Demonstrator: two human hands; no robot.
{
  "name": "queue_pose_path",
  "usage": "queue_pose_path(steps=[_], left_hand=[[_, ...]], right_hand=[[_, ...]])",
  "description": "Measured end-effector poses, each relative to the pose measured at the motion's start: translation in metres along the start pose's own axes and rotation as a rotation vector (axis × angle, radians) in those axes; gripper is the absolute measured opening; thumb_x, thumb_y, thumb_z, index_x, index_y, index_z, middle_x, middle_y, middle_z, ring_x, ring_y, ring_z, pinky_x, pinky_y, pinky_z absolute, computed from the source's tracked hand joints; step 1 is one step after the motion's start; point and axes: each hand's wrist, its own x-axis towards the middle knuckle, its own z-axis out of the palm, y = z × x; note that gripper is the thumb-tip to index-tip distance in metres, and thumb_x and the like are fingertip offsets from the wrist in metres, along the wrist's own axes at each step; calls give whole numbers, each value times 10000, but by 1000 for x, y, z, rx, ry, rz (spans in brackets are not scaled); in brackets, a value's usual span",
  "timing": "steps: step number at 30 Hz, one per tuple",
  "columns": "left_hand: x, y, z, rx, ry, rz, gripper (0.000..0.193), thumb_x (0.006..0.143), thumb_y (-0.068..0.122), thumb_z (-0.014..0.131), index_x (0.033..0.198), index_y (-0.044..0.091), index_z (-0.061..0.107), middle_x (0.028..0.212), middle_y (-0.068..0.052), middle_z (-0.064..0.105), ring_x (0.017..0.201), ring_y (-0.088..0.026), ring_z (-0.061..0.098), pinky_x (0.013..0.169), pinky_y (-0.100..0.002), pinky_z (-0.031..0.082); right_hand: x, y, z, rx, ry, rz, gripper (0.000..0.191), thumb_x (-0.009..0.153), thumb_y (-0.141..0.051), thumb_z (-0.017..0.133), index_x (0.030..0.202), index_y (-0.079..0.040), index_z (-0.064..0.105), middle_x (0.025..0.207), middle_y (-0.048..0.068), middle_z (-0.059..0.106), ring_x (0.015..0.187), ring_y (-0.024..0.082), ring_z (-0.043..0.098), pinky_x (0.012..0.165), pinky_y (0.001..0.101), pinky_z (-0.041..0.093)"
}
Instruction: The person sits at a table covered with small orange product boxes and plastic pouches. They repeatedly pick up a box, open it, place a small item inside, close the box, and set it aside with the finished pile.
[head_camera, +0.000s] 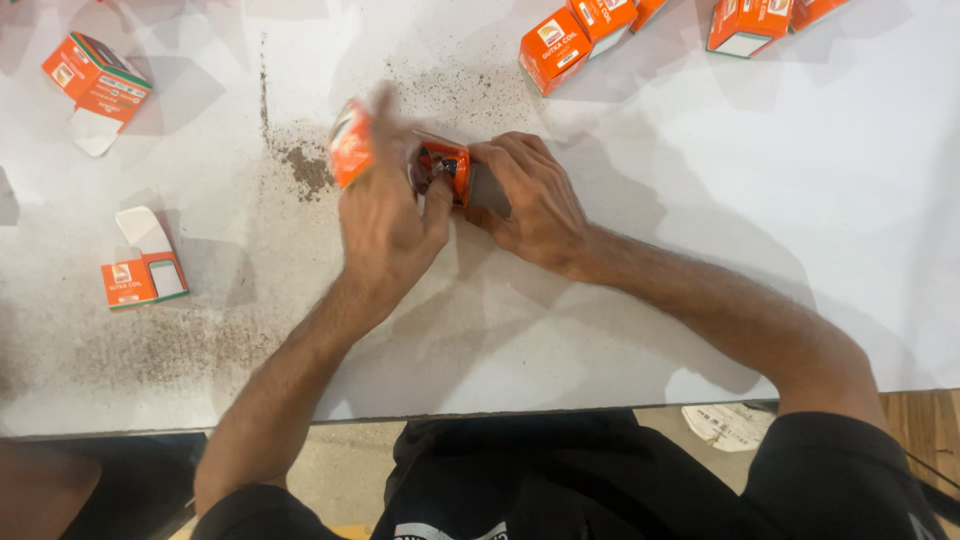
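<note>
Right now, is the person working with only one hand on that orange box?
No, both the left hand and the right hand grip the small orange box at the middle of the white table.

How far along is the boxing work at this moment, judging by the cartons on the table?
Done, apparently: closed small orange cardboard cartons lined along the far edge of the white table. In hand: both hands, left hand and right hand, work on one orange carton; the motion blurs details. Left: two open-flapped orange cartons, one far left, one nearer.
</note>
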Motion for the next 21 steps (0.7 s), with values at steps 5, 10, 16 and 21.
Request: queue_pose_path(steps=[5, 10, 16, 21], left_hand=[[24, -13, -8, -388, -305, -469, 314, 794, 87, 733, 1002, -1, 514, 728, -102, 663, 610, -219, 652, 497, -393, 516], [30, -21, 8, -175, -115, -79, 239, 807, 86, 746, 926, -8, 561, 813, -125, 672, 746, -204, 669, 623, -351, 549], [29, -33, -13, -575, -368, -96, 288, 822, 77, 695, 1096, 44, 613, 920, -24, 670, 777, -128, 631, 632, -309, 519], [39, -36, -32, -947, -480, -384, 162, 946, 143, 633, 1047, 18, 651, 780, -82, 676, 687, -154, 659, 586, -328, 554]], right_hand=[[-2, 0, 7, 71, 81, -56, 751, 837, -142, 925, 1401, 7, 453, 1351, 207, 611, 1275, 411, 568, 1068, 494, 482], [2, 2, 7, 49, 20, -64, 643, 844, -92, 905, 1383, -44, 558, 1357, 137, 651, 1284, 337, 613, 1096, 472, 505], [16, -5, 3, -182, -40, -149, 494, 793, -67, 860, 1245, -7, 671, 1281, 175, 618, 1224, 357, 597, 1041, 486, 482], [21, -9, 0, -242, -87, -156, 350, 834, -109, 859, 1117, -32, 668, 1225, 145, 619, 1203, 343, 604, 995, 486, 480]])
